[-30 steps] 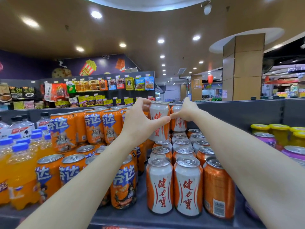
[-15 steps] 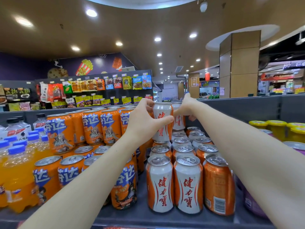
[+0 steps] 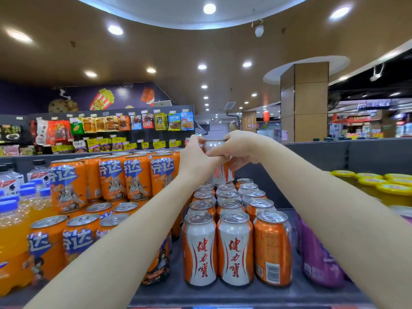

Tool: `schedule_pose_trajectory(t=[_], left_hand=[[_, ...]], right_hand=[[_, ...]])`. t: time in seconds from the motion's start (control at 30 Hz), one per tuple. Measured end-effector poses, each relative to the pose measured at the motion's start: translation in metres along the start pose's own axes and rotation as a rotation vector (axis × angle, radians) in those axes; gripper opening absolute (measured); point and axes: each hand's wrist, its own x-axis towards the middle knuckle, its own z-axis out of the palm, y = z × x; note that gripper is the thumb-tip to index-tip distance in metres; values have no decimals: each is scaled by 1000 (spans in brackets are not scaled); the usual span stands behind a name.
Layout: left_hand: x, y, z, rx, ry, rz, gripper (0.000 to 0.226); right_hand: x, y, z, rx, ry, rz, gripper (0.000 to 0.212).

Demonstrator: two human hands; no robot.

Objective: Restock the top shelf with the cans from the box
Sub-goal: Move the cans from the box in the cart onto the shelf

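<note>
Three rows of orange-and-white cans [image 3: 235, 246] stand on the dark top shelf [image 3: 223, 294], running from the front edge to the back. At the far end of the rows one more orange-and-white can [image 3: 219, 175] sits raised on the tops of the rear cans. My left hand [image 3: 196, 157] grips this raised can from the left, fingers curled over its rim. From the right, my right hand [image 3: 239, 150] wraps it, with the thumb across its front. Most of that can is hidden by the hands. The box is not in view.
Taller orange cans [image 3: 113, 177] are stacked in two layers on the left, beside orange bottles [image 3: 13, 230]. Purple cans [image 3: 318, 259] and yellow-lidded jars [image 3: 392, 186] stand on the right. A grey back panel [image 3: 367, 155] closes the shelf behind.
My right hand has moved left from a second raised can onto the can my left hand holds. That second can no longer shows. The view has tilted up slightly.
</note>
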Motion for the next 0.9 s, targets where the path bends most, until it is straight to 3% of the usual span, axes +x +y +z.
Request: schedule_pose_trajectory(t=[0.1,0.3,0.47,0.7,0.9], left_hand=[[-2,-1,6,84,-49,45,76],[2,-11,-8,453,-183,90,83],[-1,-11,-13,454,-194,46,72],[-17,4,-4,499,-190,150,58],[-28,2,1,416,-142,180,50]], right_hand=[[-3,11,2,100,52,2,73],[2,37,-26,168,112,55,49],[19,57,-32,151,181,142,48],[40,69,-21,159,173,154,78],[49,77,-18,185,198,159,71]])
